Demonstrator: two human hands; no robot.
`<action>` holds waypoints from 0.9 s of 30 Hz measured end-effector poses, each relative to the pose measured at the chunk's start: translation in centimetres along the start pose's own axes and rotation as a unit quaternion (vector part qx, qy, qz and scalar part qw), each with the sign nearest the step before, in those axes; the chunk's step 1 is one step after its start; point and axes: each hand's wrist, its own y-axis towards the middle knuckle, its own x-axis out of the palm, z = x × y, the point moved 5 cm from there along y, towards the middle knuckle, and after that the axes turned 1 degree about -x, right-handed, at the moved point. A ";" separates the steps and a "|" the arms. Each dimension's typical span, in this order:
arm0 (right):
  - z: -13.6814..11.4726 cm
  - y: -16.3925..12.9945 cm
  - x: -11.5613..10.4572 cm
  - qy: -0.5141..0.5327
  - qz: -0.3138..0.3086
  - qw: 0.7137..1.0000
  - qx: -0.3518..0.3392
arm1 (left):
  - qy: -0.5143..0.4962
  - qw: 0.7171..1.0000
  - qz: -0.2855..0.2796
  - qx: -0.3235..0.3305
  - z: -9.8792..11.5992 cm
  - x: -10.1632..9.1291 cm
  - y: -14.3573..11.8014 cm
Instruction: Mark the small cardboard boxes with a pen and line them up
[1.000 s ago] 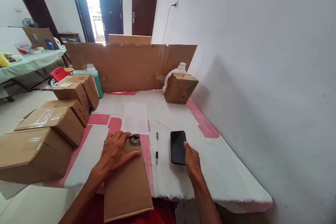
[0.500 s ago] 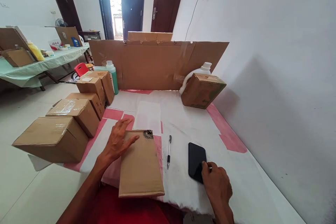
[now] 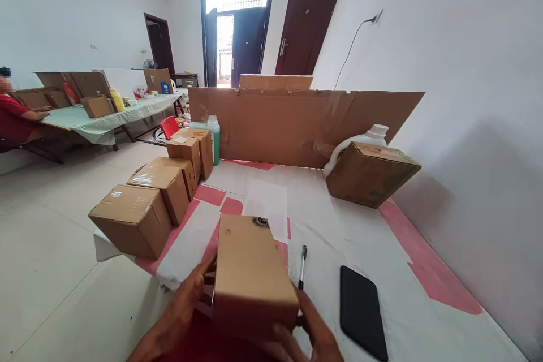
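A brown cardboard box (image 3: 250, 263) is at the near edge of the table, its near end raised toward me. Black scribbled marking shows at its far right corner, with a small smudge at the far left. My left hand (image 3: 186, 300) grips the box's left side, fingers partly behind it. On the right side and near end, my right hand (image 3: 314, 328) holds it too, slightly blurred. Just right of the box lies a pen (image 3: 302, 266), its lower end close to my right hand. A black phone (image 3: 362, 311) rests farther right on the white and pink cloth.
Several cardboard boxes (image 3: 127, 218) line the left edge, with a green bottle (image 3: 216, 141) behind them. An upright cardboard panel (image 3: 271, 127) spans the back. At right, a tilted box (image 3: 373, 175) leans on a white jug (image 3: 375, 134). Another person (image 3: 17, 116) sits at the far left table.
My right hand has left the phone and now holds the box. My left hand has moved down to the box's left side. The box's near end is lifted; the camera view has turned left.
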 end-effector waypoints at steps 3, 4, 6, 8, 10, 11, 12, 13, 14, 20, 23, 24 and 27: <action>-2.6 4.3 -1.9 0.001 0.047 0.999 -0.007 | 0.010 1.000 0.012 0.014 2.7 -1.5 1.9; -3.3 5.8 -2.0 0.019 0.063 0.998 -0.016 | 0.024 0.999 0.022 0.029 2.9 -1.7 2.7; -4.0 8.4 -1.0 0.068 0.070 0.995 -0.025 | 0.052 0.996 0.057 0.049 2.4 -1.4 4.4; -4.3 10.7 0.7 0.111 0.061 0.992 -0.020 | 0.061 0.993 0.088 0.054 1.2 -0.5 5.8; -4.7 13.0 2.5 0.133 0.042 0.990 -0.012 | 0.042 0.993 0.100 0.051 -0.1 0.4 6.9; -5.0 14.3 3.2 0.137 0.031 0.990 -0.010 | 0.031 0.993 0.105 0.051 -0.6 0.7 7.4; -5.5 15.7 3.9 0.144 0.017 0.989 -0.009 | 0.025 0.992 0.115 0.054 -0.8 0.7 7.9; -6.0 17.4 4.6 0.155 0.002 0.988 -0.006 | 0.027 0.989 0.131 0.059 -0.8 0.5 8.4; -6.4 19.2 5.3 0.170 -0.014 0.985 -0.002 | 0.038 0.986 0.151 0.065 -0.6 0.1 9.1; -8.5 31.3 11.1 0.224 -0.122 0.967 0.017 | 0.117 0.950 0.285 0.044 -0.1 -3.3 14.7; -8.8 35.0 13.9 0.220 -0.164 0.961 0.026 | 0.142 0.933 0.330 0.025 -1.1 -4.2 17.0; -8.8 35.7 14.7 0.217 -0.173 0.960 0.026 | 0.151 0.926 0.345 0.020 -1.5 -4.4 17.4; -8.3 36.4 16.2 0.210 -0.181 0.961 0.021 | 0.179 0.913 0.365 0.032 -2.3 -4.4 17.7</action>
